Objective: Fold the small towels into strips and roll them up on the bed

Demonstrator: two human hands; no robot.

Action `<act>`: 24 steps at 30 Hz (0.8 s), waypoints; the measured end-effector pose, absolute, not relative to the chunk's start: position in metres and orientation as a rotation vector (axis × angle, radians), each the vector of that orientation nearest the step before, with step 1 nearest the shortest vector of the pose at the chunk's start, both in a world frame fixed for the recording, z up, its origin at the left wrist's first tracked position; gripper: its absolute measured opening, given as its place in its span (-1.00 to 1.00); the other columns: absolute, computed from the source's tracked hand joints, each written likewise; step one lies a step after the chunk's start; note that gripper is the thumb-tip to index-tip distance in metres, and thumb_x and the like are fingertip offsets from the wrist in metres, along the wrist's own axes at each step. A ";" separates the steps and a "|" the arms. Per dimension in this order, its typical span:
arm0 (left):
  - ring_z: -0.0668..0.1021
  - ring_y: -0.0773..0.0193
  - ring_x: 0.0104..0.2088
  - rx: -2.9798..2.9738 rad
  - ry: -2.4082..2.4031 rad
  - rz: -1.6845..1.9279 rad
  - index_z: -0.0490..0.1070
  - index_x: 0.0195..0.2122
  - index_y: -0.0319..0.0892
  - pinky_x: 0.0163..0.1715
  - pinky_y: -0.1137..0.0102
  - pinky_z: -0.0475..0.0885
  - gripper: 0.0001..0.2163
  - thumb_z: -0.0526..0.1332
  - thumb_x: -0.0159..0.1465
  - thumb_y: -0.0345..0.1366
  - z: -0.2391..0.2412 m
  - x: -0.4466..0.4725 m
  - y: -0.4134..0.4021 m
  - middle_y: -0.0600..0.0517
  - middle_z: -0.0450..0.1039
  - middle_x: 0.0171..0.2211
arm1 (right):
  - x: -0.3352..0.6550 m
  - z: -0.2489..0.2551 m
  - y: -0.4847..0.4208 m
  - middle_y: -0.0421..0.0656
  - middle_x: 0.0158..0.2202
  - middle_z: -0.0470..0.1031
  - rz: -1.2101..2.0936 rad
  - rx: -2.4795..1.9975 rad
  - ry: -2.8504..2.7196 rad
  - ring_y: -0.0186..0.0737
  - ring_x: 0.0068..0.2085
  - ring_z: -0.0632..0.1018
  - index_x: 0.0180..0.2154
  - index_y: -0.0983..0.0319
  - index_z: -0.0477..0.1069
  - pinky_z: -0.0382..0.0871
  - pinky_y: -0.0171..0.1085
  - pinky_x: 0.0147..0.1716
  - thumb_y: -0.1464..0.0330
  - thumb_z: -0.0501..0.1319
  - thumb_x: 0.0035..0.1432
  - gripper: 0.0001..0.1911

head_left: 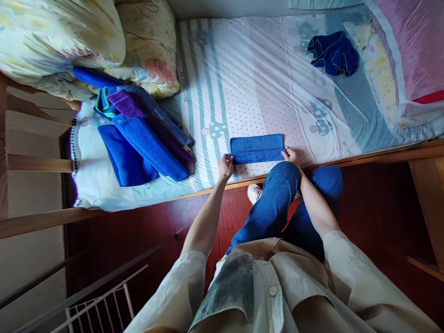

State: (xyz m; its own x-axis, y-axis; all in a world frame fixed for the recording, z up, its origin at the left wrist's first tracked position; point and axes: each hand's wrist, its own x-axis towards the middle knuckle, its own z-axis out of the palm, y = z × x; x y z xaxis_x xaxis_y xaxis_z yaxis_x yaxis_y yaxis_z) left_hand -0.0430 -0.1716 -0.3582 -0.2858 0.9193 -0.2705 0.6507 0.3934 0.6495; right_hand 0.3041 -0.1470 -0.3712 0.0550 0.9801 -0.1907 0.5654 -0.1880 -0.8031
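Observation:
A blue towel [256, 147], folded into a long rectangle with a crease along its length, lies flat near the bed's front edge. My left hand [226, 167] pinches its near left corner. At the near right corner my right hand [290, 156] is closed on the towel in the same way. To the left lie several folded towels, among them a bright blue one [152, 148] and a purple one [127, 103]. A crumpled dark blue cloth [333, 53] with a light edging rests farther back on the right.
The bed [256, 64] has a patterned sheet with wrinkles. A floral quilt [145, 51] is heaped at the back left, and a clear-and-pink bag [409, 51] stands at the right. A wooden rail [41, 162] borders the left end. A white metal rack [100, 305] stands at lower left.

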 end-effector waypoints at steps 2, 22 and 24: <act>0.65 -0.02 -0.14 1.353 2.053 0.525 0.42 -0.13 -0.16 -0.10 0.23 0.45 -0.81 0.07 0.46 -0.20 -0.360 -0.042 -0.172 -0.20 0.61 -0.17 | 0.305 -0.374 -0.148 -0.18 -0.51 0.35 1.022 -1.829 -1.561 -0.13 -0.34 0.43 -0.46 0.13 0.25 0.49 -0.13 -0.19 -0.10 0.21 0.30 -0.49; 0.65 0.02 -0.16 1.335 2.080 0.537 0.42 -0.23 -0.11 -0.11 0.25 0.46 -0.87 0.14 0.40 -0.23 -0.369 -0.043 -0.175 -0.14 0.63 -0.24 | 0.307 -0.379 -0.150 -0.09 -0.46 0.49 0.972 -1.861 -1.637 -0.05 -0.33 0.50 -0.44 0.10 0.29 0.50 -0.06 -0.18 -0.17 0.11 0.34 -0.46; 0.65 0.00 -0.15 1.335 2.080 0.532 0.43 -0.22 -0.11 -0.10 0.24 0.46 -0.87 0.14 0.40 -0.23 -0.369 -0.043 -0.175 -0.15 0.63 -0.24 | 0.306 -0.378 -0.150 -0.09 -0.46 0.49 0.958 -1.866 -1.632 -0.06 -0.34 0.50 -0.43 0.11 0.32 0.51 -0.06 -0.17 -0.19 0.10 0.34 -0.44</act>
